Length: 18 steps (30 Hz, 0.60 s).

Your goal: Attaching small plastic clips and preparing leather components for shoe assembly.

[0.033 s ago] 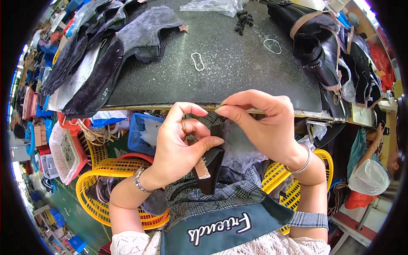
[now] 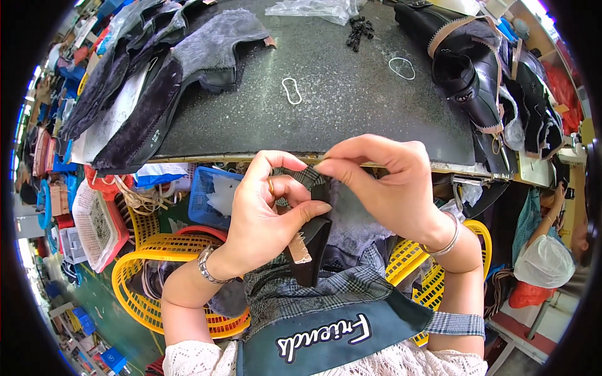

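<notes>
Item, in hand: one black leather piece (image 2: 318, 250), with a tan patch (image 2: 300, 248) on its left side. Location: over the lap, just off the near edge of the table (image 2: 376, 119). Long axis: near to far, the far end tipped slightly right.

Left hand (image 2: 269, 213): grasping the piece from its left side, thumb uppermost, a ring (image 2: 271, 186) on one finger; the nearer of the two to its middle.

Right hand (image 2: 389, 178): thumb and forefinger pinched together at the far end, beside the left forefinger's tip; the piece lies to its left and toward the near side. What is between the fingertips, cannot tell.

Adjacent: grey fur (image 2: 357, 219), right of the piece; dark apron (image 2: 389, 313), near side.

On the table: fur-lined pieces (image 2: 219, 41), far left; white loop (image 2: 291, 91), middle; black boots (image 2: 461, 75), far right.

Below the table: blue basket (image 2: 199, 199), left; yellow baskets (image 2: 135, 257), either side of the lap.
</notes>
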Tool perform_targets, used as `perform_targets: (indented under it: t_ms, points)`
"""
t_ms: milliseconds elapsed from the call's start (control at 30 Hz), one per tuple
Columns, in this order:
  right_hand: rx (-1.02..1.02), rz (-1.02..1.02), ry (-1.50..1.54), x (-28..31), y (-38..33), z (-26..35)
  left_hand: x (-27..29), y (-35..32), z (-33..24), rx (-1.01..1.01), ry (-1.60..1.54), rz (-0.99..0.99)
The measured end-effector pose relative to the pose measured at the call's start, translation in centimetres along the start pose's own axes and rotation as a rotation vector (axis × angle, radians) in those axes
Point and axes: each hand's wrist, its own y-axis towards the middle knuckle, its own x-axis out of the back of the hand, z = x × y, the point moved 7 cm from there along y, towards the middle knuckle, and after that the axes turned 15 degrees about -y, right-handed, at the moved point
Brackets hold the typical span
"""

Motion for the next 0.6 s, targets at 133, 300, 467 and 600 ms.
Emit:
perform_targets:
  t_ms: [133, 300, 467, 600]
  points:
    - [0.047, 0.193, -0.105, -1.1, -0.2, 0.2, -0.1, -0.1, -0.4, -0.050, 0.034, 0.009]
    - [0.297, 0.141, -0.212, -1.5, -0.9, 1.6, -0.2, -0.5, -0.4, -0.088, -0.001, -0.010]
    - [0.272, 0.190, -0.205, -1.9, -1.7, 1.5, 1.4, -0.5, 0.9, 0.144, -0.274, -0.098]
    - [0.289, -0.037, 0.027, -0.2, -2.2, 2.2, 0.7, -0.2, -0.2, 0.200, -0.203, 0.103]
